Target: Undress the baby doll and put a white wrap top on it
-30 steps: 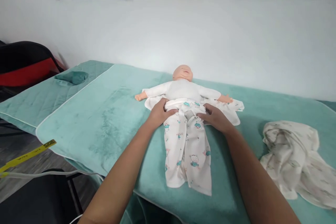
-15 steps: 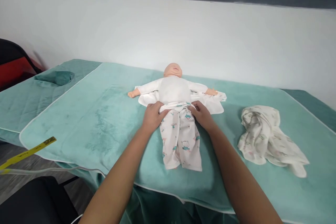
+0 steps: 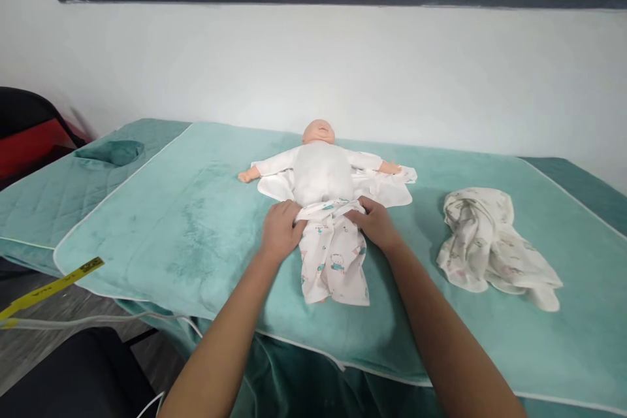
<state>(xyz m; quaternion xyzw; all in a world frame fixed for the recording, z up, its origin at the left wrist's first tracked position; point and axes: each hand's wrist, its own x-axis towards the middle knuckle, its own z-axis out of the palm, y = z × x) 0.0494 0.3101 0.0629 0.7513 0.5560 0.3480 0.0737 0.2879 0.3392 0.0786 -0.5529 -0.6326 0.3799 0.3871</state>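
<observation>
A baby doll (image 3: pixel 323 173) lies on its back on the green bed cover, head toward the wall and arms spread wide. White printed baby pants (image 3: pixel 336 261) cover its legs, and their waistband is bunched below the white belly. At the left side of the waistband, my left hand (image 3: pixel 283 230) pinches the fabric between thumb and fingers. Opposite it, my right hand (image 3: pixel 375 222) grips the other side of the waistband. Under the doll's arms spreads an opened white shirt (image 3: pixel 385 189). The doll's feet are mostly hidden by the pant legs.
A crumpled white printed baby garment (image 3: pixel 494 248) lies on the green cover (image 3: pixel 161 222) to the right. At the left are a face hole (image 3: pixel 110 151), a yellow tag (image 3: pixel 53 287) on a cable, a black chair (image 3: pixel 73 372) and a black-and-red bag (image 3: pixel 34 137).
Both hands have drawn the waistband down toward me, and more of the doll's white belly shows. The pant legs look shorter and more bunched. The view has shifted slightly.
</observation>
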